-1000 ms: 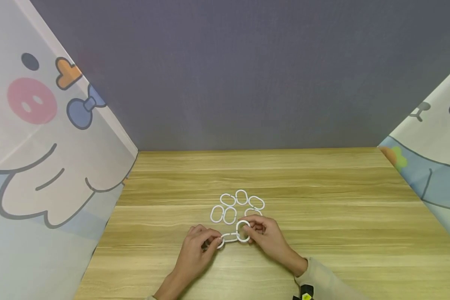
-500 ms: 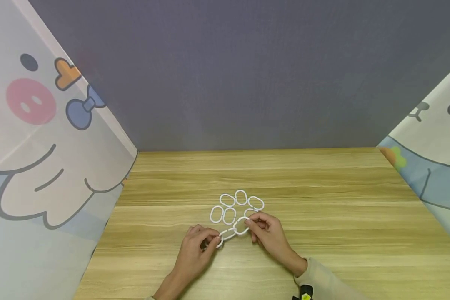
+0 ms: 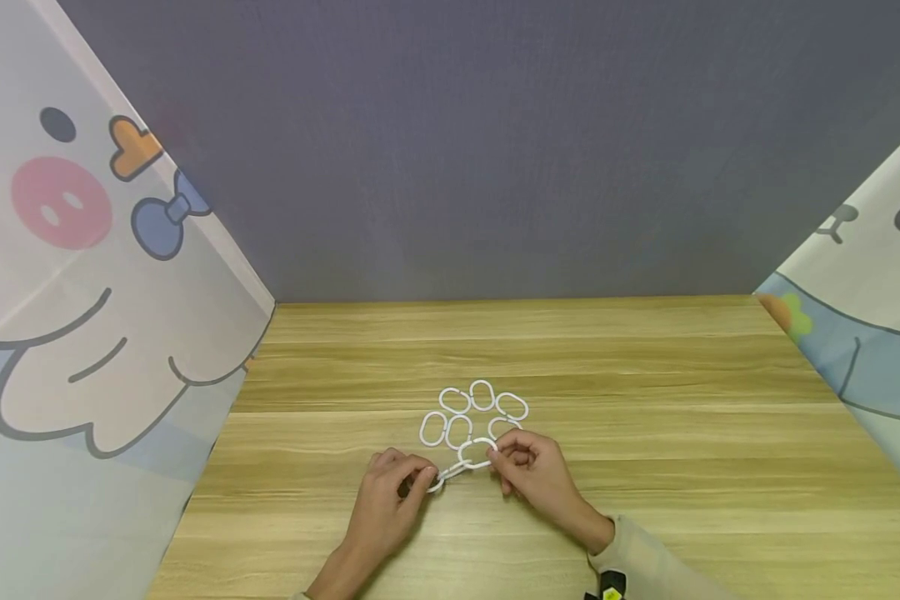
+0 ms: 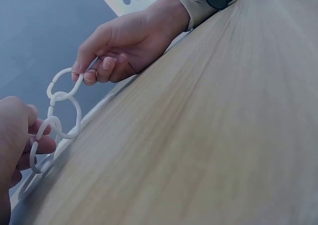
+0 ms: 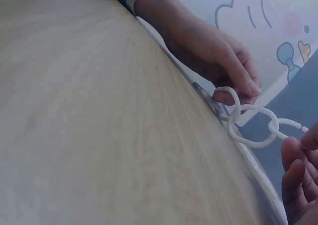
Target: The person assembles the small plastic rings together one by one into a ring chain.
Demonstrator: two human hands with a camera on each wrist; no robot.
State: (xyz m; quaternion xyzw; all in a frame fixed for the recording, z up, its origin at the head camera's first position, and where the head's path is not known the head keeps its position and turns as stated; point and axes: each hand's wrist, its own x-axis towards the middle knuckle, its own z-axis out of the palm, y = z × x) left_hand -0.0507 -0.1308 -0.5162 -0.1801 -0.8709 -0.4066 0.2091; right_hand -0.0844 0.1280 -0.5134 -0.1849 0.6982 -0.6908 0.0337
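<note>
A short chain of white plastic C-links is stretched between both hands above the wooden table. My left hand (image 3: 392, 500) pinches one link (image 5: 236, 105) between thumb and fingers. From that link, a middle link (image 5: 253, 144) runs across to the end link (image 3: 478, 467). My right hand (image 3: 534, 468) pinches this end link by its right side, between thumb and index finger. In the left wrist view, a further link (image 4: 24, 189) hangs below my left hand (image 4: 14, 135), partly hidden behind the fingers.
Several loose white links (image 3: 422, 428) lie in a cluster on the wooden table (image 3: 645, 375), just beyond the hands. One of these links (image 3: 490, 427) is partly covered by my right hand. A grey panel (image 3: 510, 150) stands behind, with cartoon-printed panels (image 3: 217, 333) at the sides.
The end link in my right hand has turned from upright to lying sideways and shifted slightly left. The middle link now slants up toward it. My left hand has barely moved.
</note>
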